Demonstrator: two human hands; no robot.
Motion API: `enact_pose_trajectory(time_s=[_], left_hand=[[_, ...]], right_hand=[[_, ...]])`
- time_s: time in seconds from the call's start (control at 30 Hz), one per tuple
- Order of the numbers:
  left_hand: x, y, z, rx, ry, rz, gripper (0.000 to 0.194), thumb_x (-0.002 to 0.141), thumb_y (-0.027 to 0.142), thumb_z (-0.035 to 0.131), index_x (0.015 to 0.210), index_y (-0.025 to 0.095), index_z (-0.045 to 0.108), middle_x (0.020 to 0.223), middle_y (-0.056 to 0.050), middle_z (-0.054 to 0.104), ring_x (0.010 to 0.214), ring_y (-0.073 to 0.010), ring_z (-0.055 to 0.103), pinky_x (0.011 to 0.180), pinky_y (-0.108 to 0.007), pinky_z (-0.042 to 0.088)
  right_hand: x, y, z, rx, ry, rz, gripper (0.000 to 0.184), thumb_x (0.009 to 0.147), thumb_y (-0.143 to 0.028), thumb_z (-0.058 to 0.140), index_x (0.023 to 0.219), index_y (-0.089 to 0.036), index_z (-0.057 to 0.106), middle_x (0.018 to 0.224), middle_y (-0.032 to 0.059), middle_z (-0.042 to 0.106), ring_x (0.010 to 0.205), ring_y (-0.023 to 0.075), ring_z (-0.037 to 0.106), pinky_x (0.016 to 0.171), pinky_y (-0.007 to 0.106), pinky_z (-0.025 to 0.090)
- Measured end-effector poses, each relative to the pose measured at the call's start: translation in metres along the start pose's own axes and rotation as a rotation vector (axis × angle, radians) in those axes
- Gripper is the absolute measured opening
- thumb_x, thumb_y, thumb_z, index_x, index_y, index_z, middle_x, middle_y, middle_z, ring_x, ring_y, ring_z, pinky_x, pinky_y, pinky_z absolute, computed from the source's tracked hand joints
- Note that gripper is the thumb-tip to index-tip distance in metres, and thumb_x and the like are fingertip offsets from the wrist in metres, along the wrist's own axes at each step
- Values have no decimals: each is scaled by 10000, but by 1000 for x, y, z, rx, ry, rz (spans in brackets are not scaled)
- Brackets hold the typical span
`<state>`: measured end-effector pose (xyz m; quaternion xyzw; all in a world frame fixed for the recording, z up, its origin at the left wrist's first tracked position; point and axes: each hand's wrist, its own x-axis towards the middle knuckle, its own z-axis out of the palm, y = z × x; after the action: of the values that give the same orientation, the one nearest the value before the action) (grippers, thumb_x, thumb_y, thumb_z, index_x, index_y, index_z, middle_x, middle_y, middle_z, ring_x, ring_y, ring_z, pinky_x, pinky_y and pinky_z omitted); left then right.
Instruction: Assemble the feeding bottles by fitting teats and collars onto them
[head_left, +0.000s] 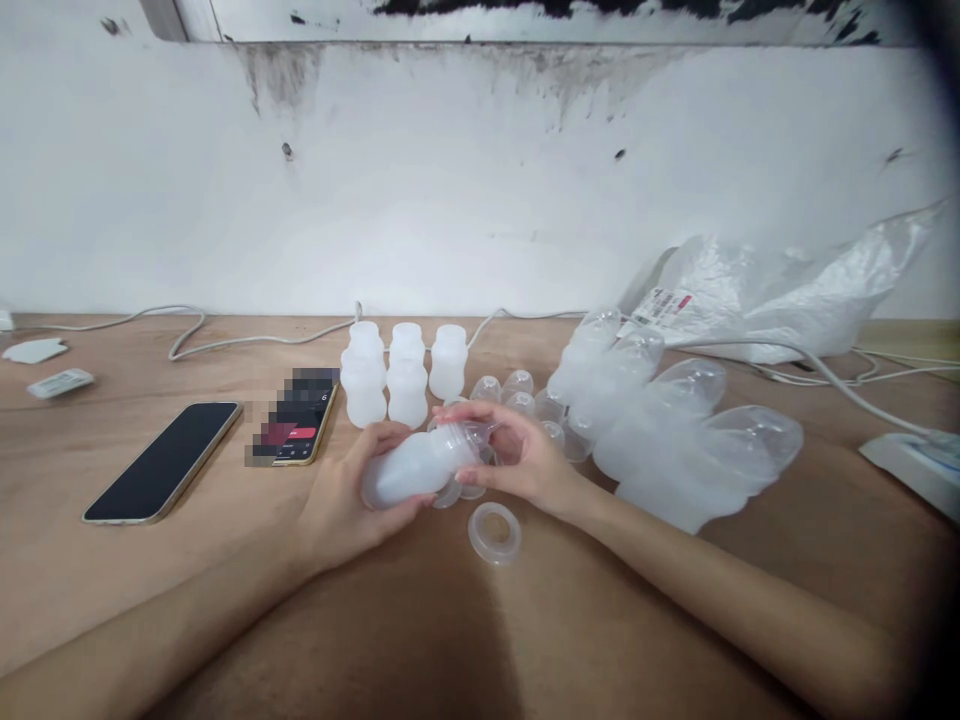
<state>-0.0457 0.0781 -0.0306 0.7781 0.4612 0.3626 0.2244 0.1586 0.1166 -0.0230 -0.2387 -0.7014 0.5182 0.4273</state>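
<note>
A translucent white baby bottle (409,470) lies tilted between my hands, its neck toward the right. Wrapped round its body is my left hand (367,480), fingers closed. My right hand (517,450) grips the clear collar and nipple (466,440) at the bottle's neck between thumb and fingers. Just below, a clear ring (495,533) rests flat on the table. Behind my hands stand several white bottle bodies (407,375) in short rows. Several clear nipples and rings (519,385) sit close to my right hand, partly hidden by it.
Several bottles with clear domed caps (675,440) are piled at the right. A clear plastic bag (750,290) lies against the wall. Two phones, a dark one (165,462) and a lit one (319,410), lie at the left. A white cable (187,340) runs along the wall.
</note>
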Motion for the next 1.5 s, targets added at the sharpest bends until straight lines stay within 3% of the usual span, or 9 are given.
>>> enact_pose_trajectory(time_s=[0.17, 0.37, 0.47, 0.67, 0.9, 1.0, 1.17, 1.37, 1.5], left_hand=[[0, 1, -1, 39, -26, -53, 392, 707, 343, 639, 1051, 216, 502, 977, -28, 635, 860, -195, 609, 720, -292, 473], [8, -1, -2, 48, 81, 23, 383, 682, 371, 673, 1019, 202, 606, 978, -51, 567, 899, -200, 570, 781, -306, 464], [8, -3, -2, 8, 64, 21, 404, 702, 362, 658, 1073, 216, 590, 989, -55, 567, 894, -195, 573, 782, -314, 471], [7, -7, -3, -172, 95, -111, 329, 640, 346, 696, 914, 190, 599, 895, -31, 670, 835, -206, 615, 730, -312, 498], [14, -16, -6, -550, -112, -292, 326, 624, 383, 674, 881, 183, 671, 800, -36, 708, 678, -201, 646, 559, -268, 506], [14, -16, -7, -608, -102, -320, 349, 618, 385, 679, 899, 179, 684, 821, -46, 716, 685, -208, 650, 564, -272, 507], [13, -16, -6, -543, -57, -294, 353, 613, 384, 697, 903, 184, 683, 865, -42, 717, 737, -217, 655, 635, -293, 521], [10, -15, -4, -279, 80, -196, 356, 609, 384, 709, 901, 185, 664, 926, -54, 707, 876, -249, 635, 780, -361, 506], [7, -12, -4, -172, 94, -94, 344, 640, 353, 700, 932, 187, 627, 956, -54, 687, 892, -232, 623, 805, -363, 490]], right_hand=[[-1, 5, -5, -22, -2, 7, 409, 620, -175, 747, 991, -264, 600, 1090, 19, 602, 1034, 180, 549, 898, 351, 436], [0, 3, -7, 23, -24, -39, 390, 641, -129, 725, 989, -266, 614, 1176, 12, 593, 1176, 169, 473, 1002, 361, 369], [1, 2, -7, 43, -18, -27, 393, 639, -134, 726, 991, -267, 611, 1185, 13, 590, 1173, 168, 479, 997, 367, 380], [1, -2, -9, 44, -59, 6, 396, 639, -133, 728, 995, -265, 615, 1206, 18, 578, 1174, 173, 478, 967, 362, 410], [2, -12, -14, -71, -197, -104, 335, 702, -105, 674, 978, -291, 630, 1207, -18, 579, 1187, 146, 460, 1007, 364, 351], [2, -17, -14, -115, -209, -120, 307, 712, -129, 667, 979, -278, 632, 1199, -4, 586, 1165, 162, 483, 1010, 396, 344], [2, -15, -10, -118, -149, -52, 358, 672, -181, 706, 1010, -261, 620, 1198, 18, 586, 1194, 188, 458, 1002, 408, 359], [1, -9, -4, -113, 13, 2, 402, 586, -214, 763, 964, -246, 631, 1074, 23, 640, 1065, 187, 554, 925, 362, 438], [1, -13, -1, -202, 60, 77, 397, 563, -256, 771, 934, -226, 629, 1011, 34, 652, 964, 198, 593, 842, 366, 484]])
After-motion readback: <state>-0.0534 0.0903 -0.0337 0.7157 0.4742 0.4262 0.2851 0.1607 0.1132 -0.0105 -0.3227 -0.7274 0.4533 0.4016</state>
